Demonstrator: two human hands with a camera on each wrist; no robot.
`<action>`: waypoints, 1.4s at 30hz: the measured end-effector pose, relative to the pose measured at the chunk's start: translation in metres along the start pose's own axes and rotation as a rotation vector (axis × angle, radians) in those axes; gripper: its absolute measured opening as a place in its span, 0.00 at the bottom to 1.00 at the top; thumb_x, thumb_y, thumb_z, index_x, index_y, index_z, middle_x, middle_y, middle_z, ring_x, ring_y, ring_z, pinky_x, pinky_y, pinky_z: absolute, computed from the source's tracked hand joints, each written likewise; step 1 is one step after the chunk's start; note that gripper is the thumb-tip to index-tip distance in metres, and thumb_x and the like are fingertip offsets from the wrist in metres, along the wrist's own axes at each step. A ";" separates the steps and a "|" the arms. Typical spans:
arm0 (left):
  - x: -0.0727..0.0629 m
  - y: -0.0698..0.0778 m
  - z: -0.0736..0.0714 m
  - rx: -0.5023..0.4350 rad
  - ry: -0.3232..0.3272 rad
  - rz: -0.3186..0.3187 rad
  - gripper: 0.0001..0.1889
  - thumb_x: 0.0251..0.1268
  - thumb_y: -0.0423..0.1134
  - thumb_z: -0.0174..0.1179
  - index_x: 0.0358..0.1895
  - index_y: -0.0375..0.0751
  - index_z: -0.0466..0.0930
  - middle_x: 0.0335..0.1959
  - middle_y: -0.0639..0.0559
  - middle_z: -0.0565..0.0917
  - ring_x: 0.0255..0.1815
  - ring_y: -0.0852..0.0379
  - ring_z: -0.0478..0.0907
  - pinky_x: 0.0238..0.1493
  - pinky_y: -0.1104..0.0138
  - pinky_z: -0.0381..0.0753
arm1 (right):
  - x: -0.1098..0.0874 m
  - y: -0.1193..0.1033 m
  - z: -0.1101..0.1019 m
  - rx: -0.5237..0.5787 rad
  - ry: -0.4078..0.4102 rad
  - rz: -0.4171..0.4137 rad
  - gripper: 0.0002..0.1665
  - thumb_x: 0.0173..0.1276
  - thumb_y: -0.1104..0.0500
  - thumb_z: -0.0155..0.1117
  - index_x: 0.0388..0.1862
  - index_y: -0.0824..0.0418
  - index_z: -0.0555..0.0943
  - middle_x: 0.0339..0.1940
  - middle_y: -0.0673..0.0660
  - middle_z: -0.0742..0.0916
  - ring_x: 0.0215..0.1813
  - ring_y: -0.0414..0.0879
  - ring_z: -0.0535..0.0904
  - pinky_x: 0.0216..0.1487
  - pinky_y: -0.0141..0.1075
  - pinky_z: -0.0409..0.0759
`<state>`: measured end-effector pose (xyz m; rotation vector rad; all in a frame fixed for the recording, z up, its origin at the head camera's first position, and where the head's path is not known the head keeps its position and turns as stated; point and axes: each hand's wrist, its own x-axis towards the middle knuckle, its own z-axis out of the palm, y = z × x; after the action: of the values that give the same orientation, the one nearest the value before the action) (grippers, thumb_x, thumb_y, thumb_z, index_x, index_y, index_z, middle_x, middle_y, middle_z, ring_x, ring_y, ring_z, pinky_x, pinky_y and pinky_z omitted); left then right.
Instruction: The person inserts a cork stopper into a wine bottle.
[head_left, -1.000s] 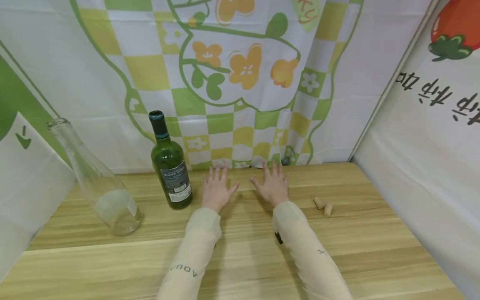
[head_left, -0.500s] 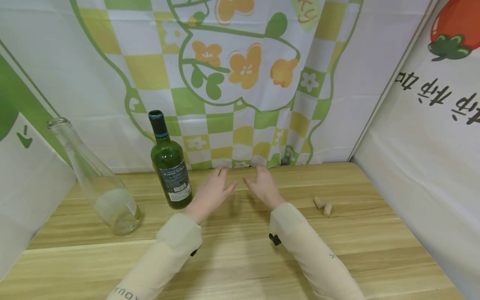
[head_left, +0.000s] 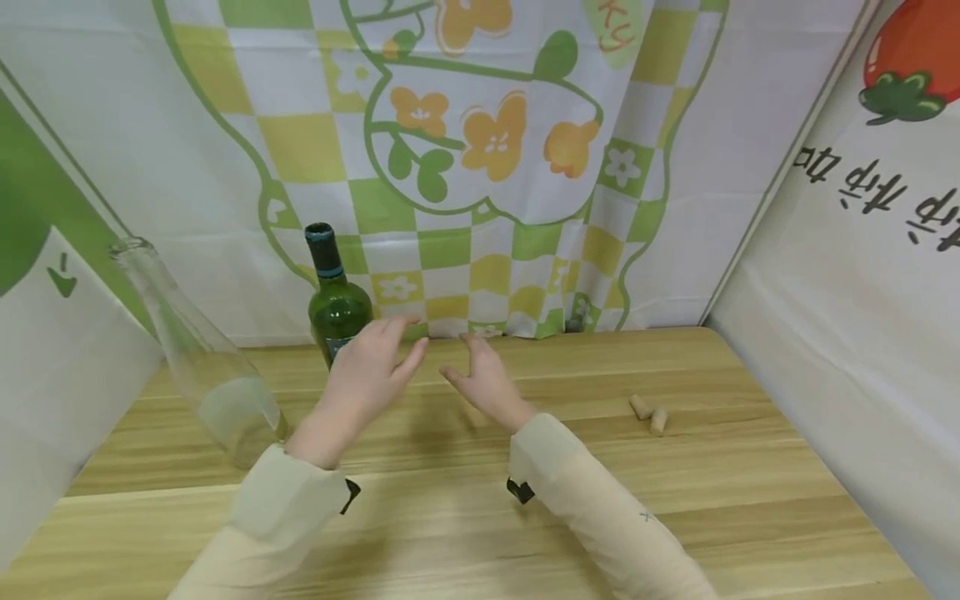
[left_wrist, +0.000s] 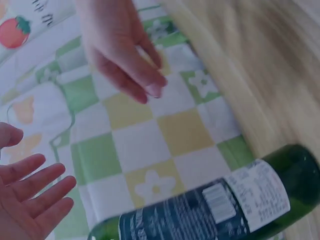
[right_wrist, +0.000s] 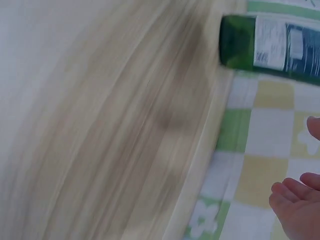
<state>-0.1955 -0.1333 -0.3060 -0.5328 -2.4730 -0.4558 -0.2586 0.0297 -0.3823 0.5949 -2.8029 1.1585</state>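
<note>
My left hand [head_left: 363,379] is raised over the table with its fingers loosely extended and nothing in them. In the head view it overlaps the lower part of a green wine bottle [head_left: 340,312], hiding most of its label. That dark label [left_wrist: 185,212] shows in the left wrist view, with the bottle standing apart from the spread fingers. My right hand [head_left: 487,385] hovers near the middle of the table, fingers relaxed and holding nothing. A green bottle base [right_wrist: 239,42] appears at the top of the right wrist view, away from that hand.
A tall clear glass bottle [head_left: 202,350] stands at the left, its base partly behind the left sleeve. Two corks [head_left: 649,414] lie on the wooden table [head_left: 750,492] at the right. A checkered cloth [head_left: 442,242] hangs along the back edge.
Both hands have lifted from the back of the table. The left moved leftward toward the green wine bottle; the right moved left and nearer. Bottles and corks stayed in place.
</note>
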 end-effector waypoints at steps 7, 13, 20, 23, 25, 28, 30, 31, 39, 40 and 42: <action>-0.002 -0.014 -0.016 -0.064 0.192 -0.025 0.14 0.64 0.39 0.55 0.47 0.32 0.75 0.37 0.41 0.82 0.33 0.47 0.79 0.25 0.58 0.78 | 0.004 -0.022 0.021 0.124 -0.043 -0.008 0.40 0.63 0.52 0.61 0.67 0.68 0.58 0.65 0.63 0.68 0.63 0.55 0.65 0.60 0.45 0.67; -0.003 -0.025 -0.028 -0.156 0.322 -0.073 0.13 0.62 0.34 0.54 0.46 0.29 0.74 0.38 0.39 0.83 0.38 0.42 0.79 0.37 0.53 0.77 | 0.009 -0.036 0.035 0.281 -0.034 0.025 0.38 0.62 0.55 0.62 0.66 0.70 0.60 0.63 0.64 0.70 0.62 0.55 0.67 0.59 0.44 0.68; -0.003 -0.035 -0.040 -0.286 0.404 -0.260 0.14 0.63 0.34 0.54 0.47 0.28 0.73 0.41 0.38 0.81 0.43 0.43 0.78 0.47 0.56 0.75 | 0.016 -0.040 0.049 0.427 -0.039 0.050 0.39 0.59 0.57 0.65 0.65 0.69 0.60 0.64 0.65 0.70 0.63 0.55 0.66 0.62 0.42 0.64; -0.003 -0.038 -0.043 -0.324 0.416 -0.351 0.16 0.63 0.37 0.55 0.49 0.28 0.71 0.44 0.38 0.80 0.46 0.44 0.77 0.50 0.57 0.73 | 0.019 -0.040 0.054 0.458 -0.053 0.063 0.41 0.58 0.56 0.66 0.66 0.69 0.60 0.64 0.64 0.69 0.64 0.54 0.66 0.63 0.41 0.63; -0.002 -0.039 -0.044 -0.352 0.411 -0.399 0.19 0.62 0.39 0.56 0.51 0.28 0.70 0.47 0.38 0.78 0.49 0.46 0.75 0.53 0.58 0.72 | 0.020 -0.040 0.058 0.490 -0.067 0.069 0.42 0.58 0.57 0.67 0.66 0.69 0.59 0.65 0.64 0.68 0.65 0.54 0.65 0.64 0.41 0.62; 0.000 -0.042 -0.045 -0.411 0.379 -0.461 0.24 0.62 0.43 0.57 0.56 0.30 0.66 0.53 0.40 0.75 0.53 0.46 0.73 0.57 0.59 0.69 | 0.022 -0.039 0.062 0.553 -0.090 0.097 0.44 0.57 0.56 0.67 0.67 0.68 0.57 0.66 0.63 0.67 0.66 0.54 0.63 0.65 0.41 0.61; 0.002 -0.044 -0.045 -0.457 0.345 -0.504 0.28 0.62 0.47 0.57 0.59 0.31 0.63 0.57 0.41 0.72 0.57 0.47 0.70 0.60 0.60 0.66 | 0.022 -0.039 0.063 0.593 -0.098 0.116 0.45 0.57 0.57 0.68 0.68 0.68 0.57 0.67 0.62 0.66 0.66 0.54 0.62 0.65 0.41 0.60; 0.003 -0.045 -0.044 -0.478 0.324 -0.526 0.30 0.62 0.48 0.56 0.61 0.32 0.62 0.59 0.41 0.70 0.59 0.47 0.68 0.61 0.60 0.64 | 0.022 -0.040 0.064 0.611 -0.102 0.126 0.45 0.57 0.57 0.68 0.68 0.67 0.56 0.67 0.62 0.66 0.67 0.54 0.62 0.65 0.41 0.60; 0.013 -0.056 -0.043 -0.652 0.191 -0.648 0.39 0.60 0.54 0.56 0.68 0.35 0.52 0.66 0.42 0.61 0.66 0.48 0.59 0.66 0.61 0.55 | 0.029 -0.044 0.075 0.667 -0.170 0.098 0.46 0.58 0.59 0.67 0.70 0.65 0.54 0.69 0.61 0.62 0.69 0.55 0.56 0.66 0.44 0.57; 0.015 -0.057 -0.043 -0.680 0.174 -0.663 0.40 0.60 0.54 0.56 0.68 0.35 0.51 0.67 0.42 0.60 0.67 0.48 0.58 0.66 0.60 0.55 | 0.030 -0.044 0.077 0.663 -0.173 0.087 0.46 0.57 0.59 0.67 0.70 0.64 0.54 0.69 0.61 0.63 0.69 0.56 0.56 0.66 0.45 0.58; 0.018 -0.058 -0.042 -0.729 0.134 -0.692 0.41 0.60 0.54 0.56 0.69 0.35 0.49 0.68 0.40 0.58 0.68 0.47 0.55 0.66 0.58 0.54 | 0.033 -0.046 0.080 0.656 -0.175 0.069 0.45 0.57 0.59 0.68 0.70 0.62 0.56 0.69 0.59 0.64 0.69 0.55 0.57 0.65 0.45 0.59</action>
<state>-0.2169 -0.1965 -0.2738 0.1258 -2.2480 -1.6315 -0.2641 -0.0659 -0.4030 0.6553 -2.5445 2.1566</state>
